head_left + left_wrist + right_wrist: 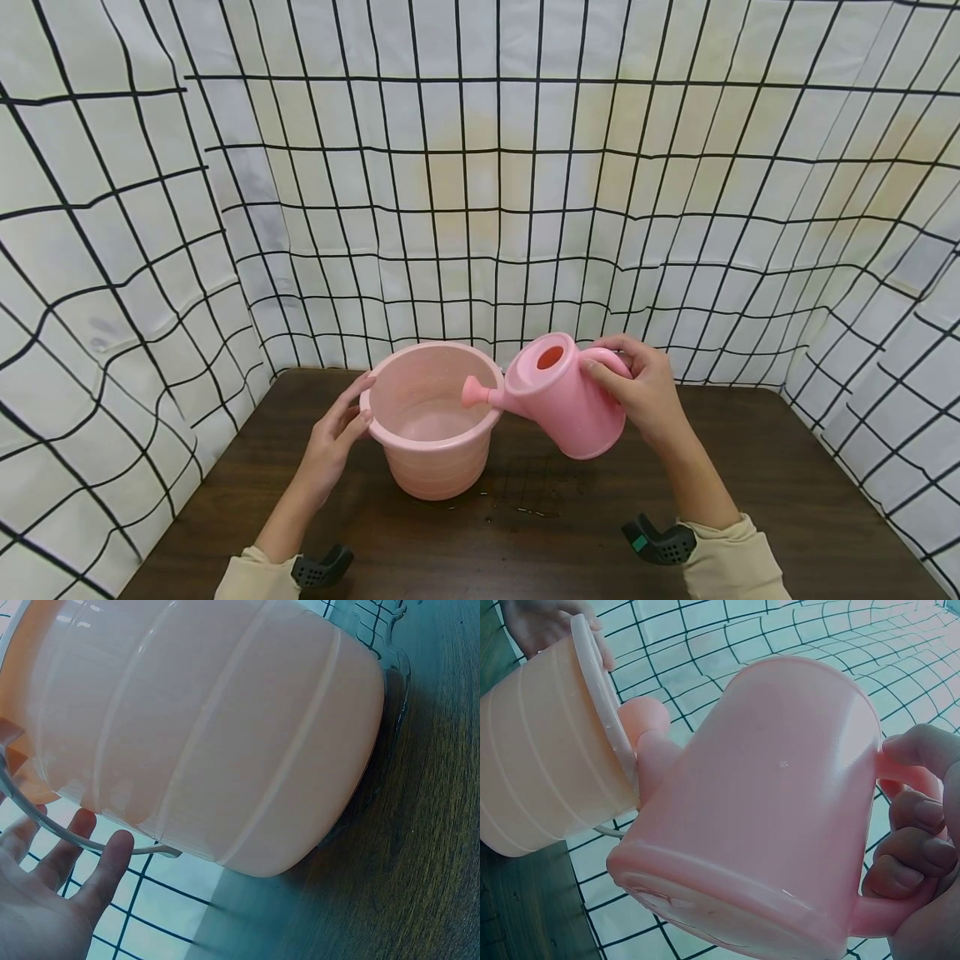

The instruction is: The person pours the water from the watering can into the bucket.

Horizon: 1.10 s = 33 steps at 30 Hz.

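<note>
A pale pink bucket [438,467] with a wide rim stands upright on the dark table. My left hand [333,442] grips its left edge, thumb and fingers at the rim, beside the thin bail handle [64,832]. With my right hand [641,387] I hold a pink watering can [573,408] by its loop handle [892,915], fingers curled round it. The can is lifted off the table and tilted left. Its flared spout head [474,392] reaches over the bucket's right rim. No stream of water shows from it. The bucket's inside walls look bare.
Water drops [536,511] lie on the brown wooden table [465,562] in front of the bucket, and its base has a wet edge. White sheeting with a black grid [517,183] encloses the back and both sides. Dark bands [660,542] sit on both wrists.
</note>
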Available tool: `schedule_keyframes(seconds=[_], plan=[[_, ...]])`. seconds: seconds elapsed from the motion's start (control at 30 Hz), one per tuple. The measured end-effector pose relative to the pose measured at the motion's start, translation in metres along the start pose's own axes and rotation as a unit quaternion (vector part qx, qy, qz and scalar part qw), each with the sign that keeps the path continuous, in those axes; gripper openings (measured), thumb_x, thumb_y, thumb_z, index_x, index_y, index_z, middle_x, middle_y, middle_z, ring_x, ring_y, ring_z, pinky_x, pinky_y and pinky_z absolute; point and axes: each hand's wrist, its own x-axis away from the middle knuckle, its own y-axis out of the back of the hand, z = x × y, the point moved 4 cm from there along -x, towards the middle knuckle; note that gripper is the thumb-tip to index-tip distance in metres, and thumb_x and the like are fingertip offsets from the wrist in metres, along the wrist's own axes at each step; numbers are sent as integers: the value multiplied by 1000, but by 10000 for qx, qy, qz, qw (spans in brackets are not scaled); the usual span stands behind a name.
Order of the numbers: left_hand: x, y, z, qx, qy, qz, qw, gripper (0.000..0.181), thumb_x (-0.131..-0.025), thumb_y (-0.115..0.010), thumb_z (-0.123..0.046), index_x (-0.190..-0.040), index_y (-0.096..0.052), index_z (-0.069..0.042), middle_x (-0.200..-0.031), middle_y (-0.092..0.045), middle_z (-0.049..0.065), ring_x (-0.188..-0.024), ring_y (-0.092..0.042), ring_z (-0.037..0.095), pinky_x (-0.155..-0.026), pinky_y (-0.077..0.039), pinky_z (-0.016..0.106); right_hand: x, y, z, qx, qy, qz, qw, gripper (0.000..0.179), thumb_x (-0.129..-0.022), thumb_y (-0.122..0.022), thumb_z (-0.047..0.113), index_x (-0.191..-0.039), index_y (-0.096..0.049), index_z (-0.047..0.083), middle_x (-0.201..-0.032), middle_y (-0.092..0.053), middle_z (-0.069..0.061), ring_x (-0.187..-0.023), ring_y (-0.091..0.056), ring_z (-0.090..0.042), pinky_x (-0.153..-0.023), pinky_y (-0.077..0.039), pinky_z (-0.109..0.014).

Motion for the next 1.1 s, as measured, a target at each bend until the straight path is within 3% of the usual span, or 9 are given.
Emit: schedule_keyframes(seconds=[1.1], plan=[[1,0,-1,-16,20,2,10000,48,-101,-45,-12,-149,-38,-15,-159,-29,6,-119,-53,1,-88,-48,14,-1,0,-1,-26,48,51,10000,21,-88,-70,15,-105,-65,4,-79,-67,7,-69,-62,-16,-64,-59,-31]])
